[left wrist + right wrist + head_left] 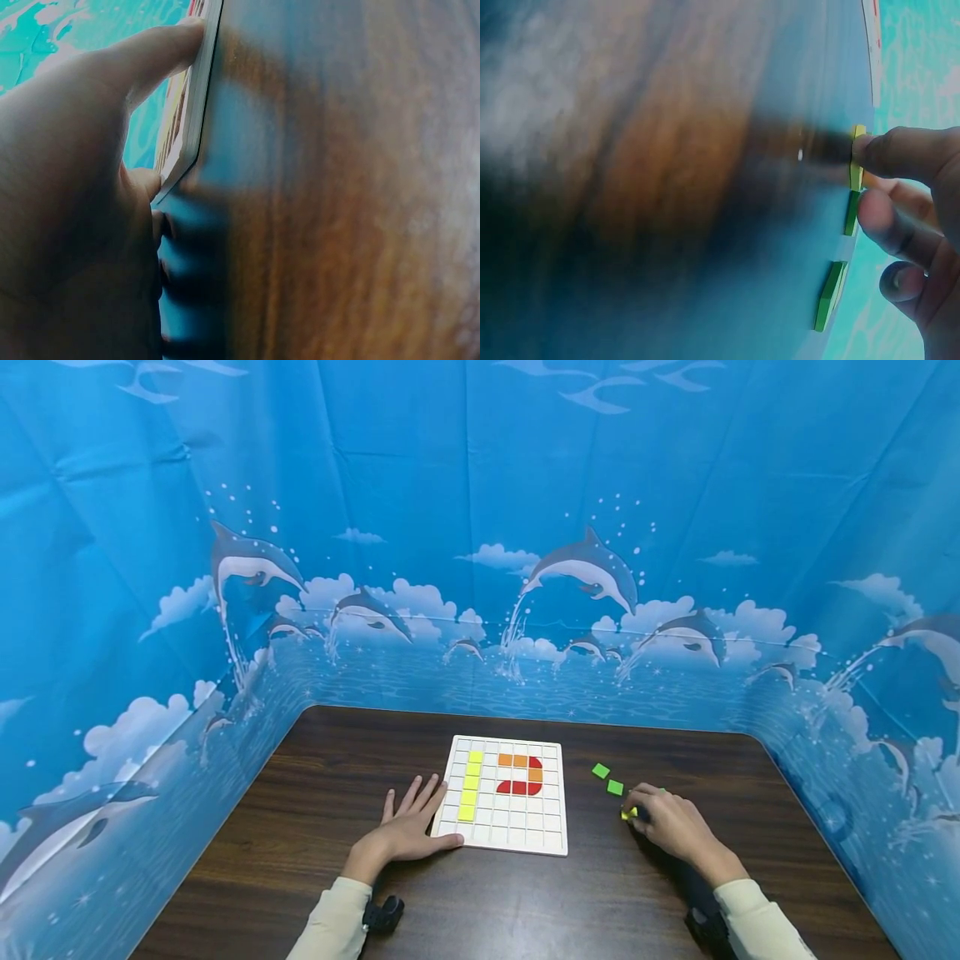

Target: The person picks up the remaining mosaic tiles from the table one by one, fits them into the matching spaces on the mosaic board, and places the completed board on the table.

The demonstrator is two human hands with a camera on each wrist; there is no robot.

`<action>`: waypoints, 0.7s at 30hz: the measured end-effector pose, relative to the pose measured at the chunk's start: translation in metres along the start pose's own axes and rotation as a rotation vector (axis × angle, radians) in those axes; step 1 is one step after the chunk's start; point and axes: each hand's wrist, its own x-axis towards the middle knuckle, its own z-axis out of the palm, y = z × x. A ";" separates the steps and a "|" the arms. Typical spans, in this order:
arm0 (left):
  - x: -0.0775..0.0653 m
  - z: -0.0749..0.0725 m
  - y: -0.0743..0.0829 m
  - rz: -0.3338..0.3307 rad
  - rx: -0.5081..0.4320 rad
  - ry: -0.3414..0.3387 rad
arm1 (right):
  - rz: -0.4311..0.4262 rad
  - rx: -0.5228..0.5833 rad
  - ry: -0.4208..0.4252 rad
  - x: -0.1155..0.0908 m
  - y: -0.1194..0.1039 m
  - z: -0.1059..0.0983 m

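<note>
A white grid board (pixel 517 827) lies on the table with a column of yellow squares (pixel 470 781) and a curved shape of orange and red pieces (pixel 535 775). My left hand (pixel 411 831), fingers spread and straight, rests at the board's left side, thumb on its lower left corner. In the left wrist view that thumb (pixel 161 56) lies against the board's edge. To the right of the board, my right hand (pixel 671 827) pinches a yellow tile (pixel 856 157) at the table; its fingers partly hide the tile in the head view.
Two green tiles (pixel 601 771) lie between the board and my right hand, and another green bit (pixel 662 790) shows behind that hand. The dark wooden table (pixel 300 827) is bordered by a blue dolphin-print curtain (pixel 450 677) on its far and lateral sides.
</note>
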 end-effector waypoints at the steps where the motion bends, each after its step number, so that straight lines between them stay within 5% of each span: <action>1: 0.002 0.002 -0.003 0.004 -0.001 0.005 | 0.001 -0.003 -0.003 0.000 -0.001 0.000; 14: 0.000 0.002 -0.001 -0.004 -0.004 0.001 | 0.019 -0.005 -0.009 -0.001 -0.005 -0.001; 21: -0.001 -0.003 0.004 -0.021 -0.008 -0.022 | -0.006 0.020 0.070 0.003 -0.012 0.002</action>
